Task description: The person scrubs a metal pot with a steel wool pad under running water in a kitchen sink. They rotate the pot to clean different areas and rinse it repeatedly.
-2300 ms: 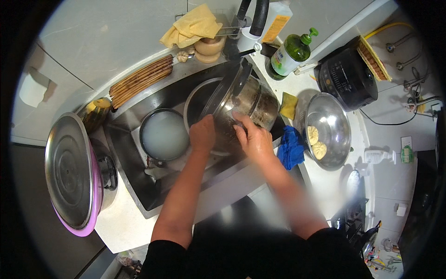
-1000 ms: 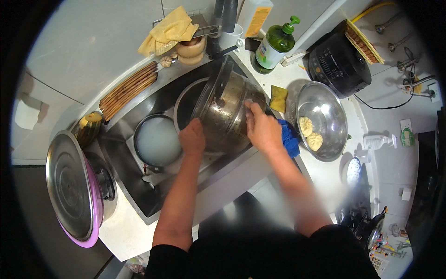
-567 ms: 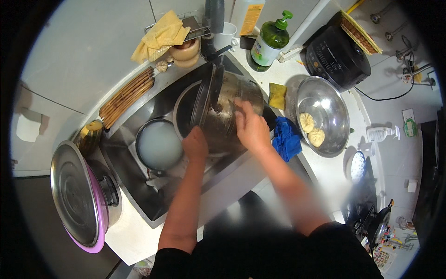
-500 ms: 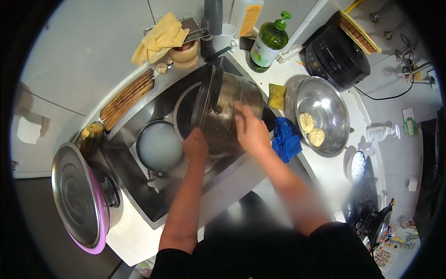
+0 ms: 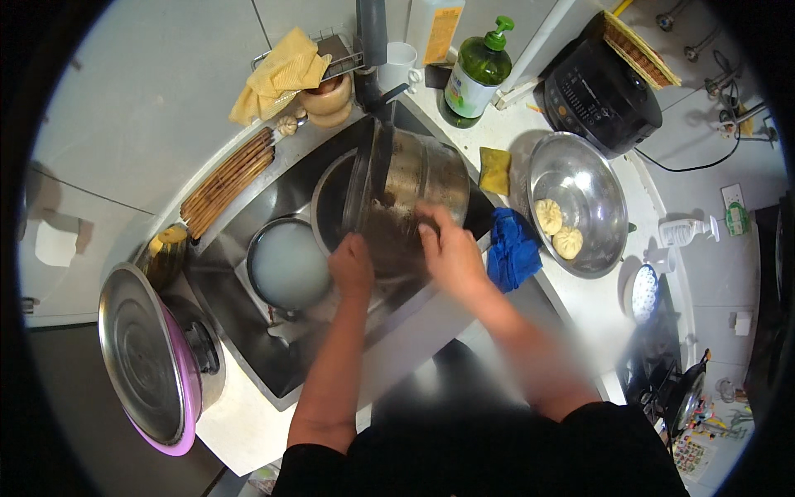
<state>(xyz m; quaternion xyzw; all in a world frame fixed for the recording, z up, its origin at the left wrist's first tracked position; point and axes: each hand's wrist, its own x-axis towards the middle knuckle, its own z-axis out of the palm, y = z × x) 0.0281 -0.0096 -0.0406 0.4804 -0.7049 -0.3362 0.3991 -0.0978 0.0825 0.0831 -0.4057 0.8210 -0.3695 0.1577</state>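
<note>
A large stained metal pot lies tipped on its side over the sink. My left hand is closed around its rim. Against the pot's outer wall rests my right hand, its fingers curled and thumb bent in; whether something small is under them is hidden. Dark brown stains mark the metal beside those fingers. To the left of the pot, in the sink, stands a dark round pan of cloudy whitish water.
A blue cloth and yellow sponge lie right of the sink. Beyond are a steel bowl with two buns, a green pump bottle and a black cooker. Chopsticks line the back edge; a lidded pink basin stands left.
My right hand has slid slightly down along the pot's side. My left hand stays at the rim, and the pot has turned only a little. The whole view has shifted slightly.
</note>
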